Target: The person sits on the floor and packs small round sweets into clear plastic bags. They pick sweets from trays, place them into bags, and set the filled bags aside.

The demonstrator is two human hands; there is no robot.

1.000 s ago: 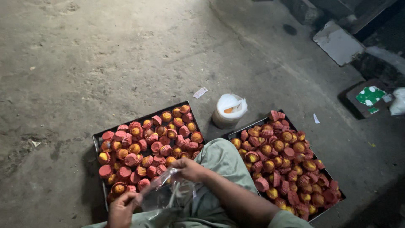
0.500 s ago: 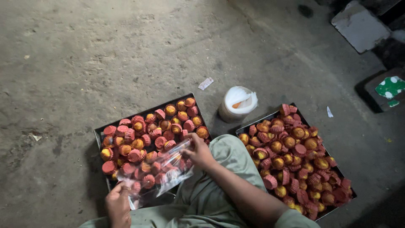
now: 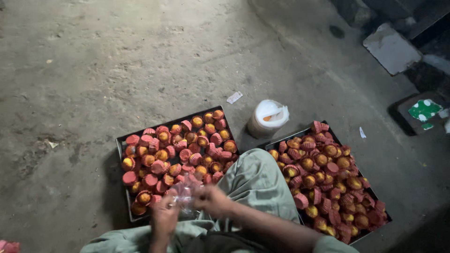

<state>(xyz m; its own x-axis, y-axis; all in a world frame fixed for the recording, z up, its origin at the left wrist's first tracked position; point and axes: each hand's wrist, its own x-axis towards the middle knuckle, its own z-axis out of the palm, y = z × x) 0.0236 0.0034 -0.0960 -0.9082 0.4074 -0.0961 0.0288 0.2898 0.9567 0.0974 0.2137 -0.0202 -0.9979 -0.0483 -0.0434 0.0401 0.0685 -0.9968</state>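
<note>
Both of my hands grip a small clear plastic bag [image 3: 183, 193] over the near edge of the left tray. My left hand [image 3: 164, 216] grips its lower left side and my right hand [image 3: 211, 200] grips its right side. The left dark tray [image 3: 121, 149] is full of several small cakes in red paper cups [image 3: 178, 150]. A second dark tray [image 3: 375, 194], also filled with red-cupped cakes [image 3: 328, 182], lies to the right of my knee [image 3: 258, 178], which is in pale green cloth.
A white plastic tub [image 3: 267, 118] with a bag in it stands on the concrete floor between the trays' far ends. Scraps of paper [image 3: 234, 97] lie near it. A flat grey slab [image 3: 391, 49] and a dark box with a green patch [image 3: 422, 112] sit at the right.
My hands have drawn closer together and nearer to me, bunching the clear bag. The view has shifted slightly, so the trays sit lower in the picture.
</note>
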